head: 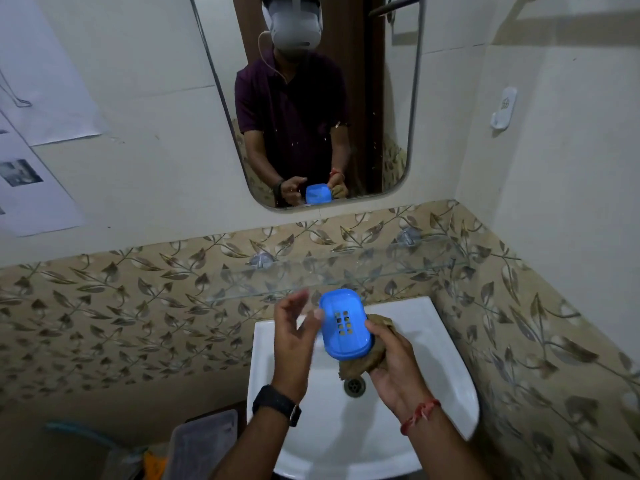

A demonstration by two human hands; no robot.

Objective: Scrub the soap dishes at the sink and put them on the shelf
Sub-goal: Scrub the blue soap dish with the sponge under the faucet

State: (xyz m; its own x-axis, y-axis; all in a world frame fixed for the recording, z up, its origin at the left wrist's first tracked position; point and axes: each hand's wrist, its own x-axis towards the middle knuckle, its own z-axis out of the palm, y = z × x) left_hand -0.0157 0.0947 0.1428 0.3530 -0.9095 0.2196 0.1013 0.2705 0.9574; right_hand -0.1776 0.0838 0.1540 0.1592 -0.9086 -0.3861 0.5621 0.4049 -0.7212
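**Dish held over the basin, shelf at twelve o'clock**

Dish [345,325], blue plastic with a block of square drain holes, sits above the white sink [446,358], its hollow side tipped up toward the camera. Its long axis runs roughly from eleven o'clock to five o'clock. The right hand [394,362] is at the dish's four o'clock edge, its fingers closed on the rim together with a brown cloth [360,362] bunched under and behind it. The left hand [294,327] is at nine o'clock, fingers spread and curled, one fingertip touching or just beside the near rim; I cannot tell whether it bears any weight. The glass shelf [346,271] lies bare at twelve o'clock, just beyond the dish's far end. By my reading, wiping is nearly finished, and the right hand, already carrying the dish, is better placed to lift it forward.
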